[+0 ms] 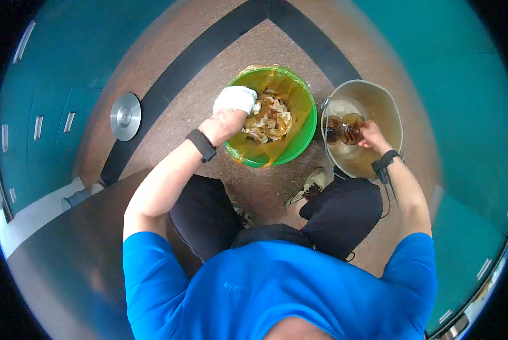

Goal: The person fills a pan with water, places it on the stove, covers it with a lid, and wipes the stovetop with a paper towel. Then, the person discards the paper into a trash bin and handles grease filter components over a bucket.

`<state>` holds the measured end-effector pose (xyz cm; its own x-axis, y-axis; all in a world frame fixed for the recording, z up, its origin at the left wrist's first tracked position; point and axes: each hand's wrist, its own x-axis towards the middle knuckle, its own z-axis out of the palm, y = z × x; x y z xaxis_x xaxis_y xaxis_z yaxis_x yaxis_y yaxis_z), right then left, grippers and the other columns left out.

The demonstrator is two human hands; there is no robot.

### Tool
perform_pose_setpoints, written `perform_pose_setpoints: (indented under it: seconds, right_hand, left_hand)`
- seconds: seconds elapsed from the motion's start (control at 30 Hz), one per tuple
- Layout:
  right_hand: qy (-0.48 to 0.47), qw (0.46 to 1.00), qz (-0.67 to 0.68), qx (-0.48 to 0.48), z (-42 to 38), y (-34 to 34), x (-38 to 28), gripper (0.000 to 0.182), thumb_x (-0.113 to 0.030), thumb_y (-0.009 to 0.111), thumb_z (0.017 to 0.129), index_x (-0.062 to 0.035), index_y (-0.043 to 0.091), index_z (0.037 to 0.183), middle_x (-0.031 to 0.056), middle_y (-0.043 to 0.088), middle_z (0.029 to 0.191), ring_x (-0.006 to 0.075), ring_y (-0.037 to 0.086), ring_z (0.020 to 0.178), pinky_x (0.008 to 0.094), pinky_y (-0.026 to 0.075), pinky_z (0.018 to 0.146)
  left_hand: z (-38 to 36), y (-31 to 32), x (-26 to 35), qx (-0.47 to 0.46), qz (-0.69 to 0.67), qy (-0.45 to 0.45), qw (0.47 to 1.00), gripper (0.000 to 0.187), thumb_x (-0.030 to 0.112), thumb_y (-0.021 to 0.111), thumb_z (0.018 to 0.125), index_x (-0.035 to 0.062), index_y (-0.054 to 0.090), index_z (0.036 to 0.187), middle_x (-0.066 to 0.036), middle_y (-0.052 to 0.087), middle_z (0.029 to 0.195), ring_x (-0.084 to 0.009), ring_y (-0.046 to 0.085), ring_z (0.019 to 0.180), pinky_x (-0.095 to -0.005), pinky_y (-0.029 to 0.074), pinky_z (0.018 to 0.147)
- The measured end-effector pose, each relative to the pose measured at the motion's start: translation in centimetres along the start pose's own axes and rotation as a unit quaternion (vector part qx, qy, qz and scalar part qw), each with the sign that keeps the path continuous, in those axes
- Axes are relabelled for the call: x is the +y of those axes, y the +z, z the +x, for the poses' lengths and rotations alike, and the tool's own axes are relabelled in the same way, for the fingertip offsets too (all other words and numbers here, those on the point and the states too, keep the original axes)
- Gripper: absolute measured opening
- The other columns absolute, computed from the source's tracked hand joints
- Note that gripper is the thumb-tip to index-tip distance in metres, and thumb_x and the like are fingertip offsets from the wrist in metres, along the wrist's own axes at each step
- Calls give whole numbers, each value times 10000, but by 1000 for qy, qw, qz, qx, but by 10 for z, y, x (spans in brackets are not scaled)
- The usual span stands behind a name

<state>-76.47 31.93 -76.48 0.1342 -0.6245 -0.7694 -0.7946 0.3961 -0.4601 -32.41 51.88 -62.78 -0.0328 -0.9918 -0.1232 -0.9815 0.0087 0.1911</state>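
My left hand reaches over the left rim of the green bin, closed on a crumpled white cloth. The cloth hides most of its fingers. An orange see-through bag lines the bin, and in it lies a heap of pale and brown scraps. My right hand is inside the grey bucket, fingers closed around one end of a brown, see-through ribbed jar. The jar lies sideways over the bucket's bottom.
A round metal lid lies on the brown floor at the left, partly over a dark floor stripe. Teal cabinets rise on both sides. My shoe stands close to the bin and the bucket.
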Motion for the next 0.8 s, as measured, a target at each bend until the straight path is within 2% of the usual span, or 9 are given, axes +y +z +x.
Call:
perform_pose_setpoints:
  seconds: [0.07, 0.2, 0.33, 0.37, 0.47, 0.57, 0.67, 0.73, 0.8]
  right_hand:
    - [1, 999, -46, -12, 21, 12, 16, 418, -183, 620, 984, -7, 470, 1332, 158, 682, 998, 178, 675, 528, 295, 504, 408]
    - [21, 997, -72, -10, 33, 26, 24, 418, -172, 661, 959, 1, 559, 1325, 141, 701, 1013, 171, 677, 537, 291, 505, 412]
    - [-22, 981, -185, 52, 34, 15, 24, 437, -266, 678, 945, -42, 605, 1314, 126, 729, 1008, 189, 705, 610, 346, 582, 614]
    - [-101, 958, -256, 79, 27, 8, 16, 344, -306, 694, 930, -82, 669, 1191, 104, 743, 962, 219, 725, 710, 357, 575, 723]
    - [-260, 898, -285, 210, -72, 9, -85, 237, -301, 705, 917, -93, 686, 1029, 97, 736, 917, 255, 727, 799, 373, 560, 729]
    - [-446, 857, -234, 112, -146, 36, -173, 171, -261, 689, 912, -94, 667, 944, 101, 716, 917, 298, 715, 861, 413, 554, 747]
    - [-604, 738, -299, -33, -144, 96, -220, 113, -200, 674, 903, -107, 677, 967, 101, 721, 943, 317, 713, 890, 416, 570, 763]
    - [-596, 664, -438, -108, -119, 144, -238, 128, -162, 653, 896, -92, 708, 988, 130, 734, 989, 327, 720, 952, 430, 580, 797]
    - [-472, 601, -630, -142, -78, 198, -242, 172, -139, 631, 903, -74, 740, 1019, 152, 745, 1017, 340, 722, 1007, 450, 580, 840]
  left_hand:
    - [-7, -9, -1, 39, -34, -38, 998, 109, 54, 633, 838, 44, 695, 927, -220, 680, 847, -409, 691, 846, -481, 560, 759]
    - [-33, -27, -11, 56, -17, -48, 997, 214, 65, 717, 792, 68, 679, 1002, -188, 672, 906, -399, 674, 890, -483, 549, 796]
    - [-50, -21, -27, 145, -53, -81, 985, 227, 100, 729, 784, 67, 652, 995, -185, 672, 988, -394, 671, 947, -486, 556, 825]
    - [-53, -19, -30, 145, -55, -82, 985, 227, 100, 729, 784, 67, 652, 995, -185, 672, 988, -394, 671, 947, -486, 556, 825]
    - [-54, -16, -35, 156, -101, -77, 980, 255, 93, 729, 782, 66, 643, 1020, -191, 660, 1006, -390, 659, 970, -484, 547, 848]
    - [-55, -12, -34, 133, -120, -88, 980, 345, 107, 745, 821, 101, 647, 1152, -175, 639, 1092, -377, 639, 1046, -454, 529, 893]
    - [-54, -13, -33, 160, -117, -82, 977, 343, 106, 738, 821, 98, 647, 1152, -174, 636, 1116, -375, 636, 1058, -451, 526, 905]
    - [-53, -16, -34, 137, -99, -121, 978, 331, 111, 725, 825, 85, 650, 1146, -180, 651, 1107, -382, 643, 1061, -455, 533, 903]
    - [-52, -21, -37, 104, -107, -159, 976, 329, 115, 720, 825, 76, 650, 1144, -184, 660, 1101, -385, 647, 1061, -456, 538, 900]
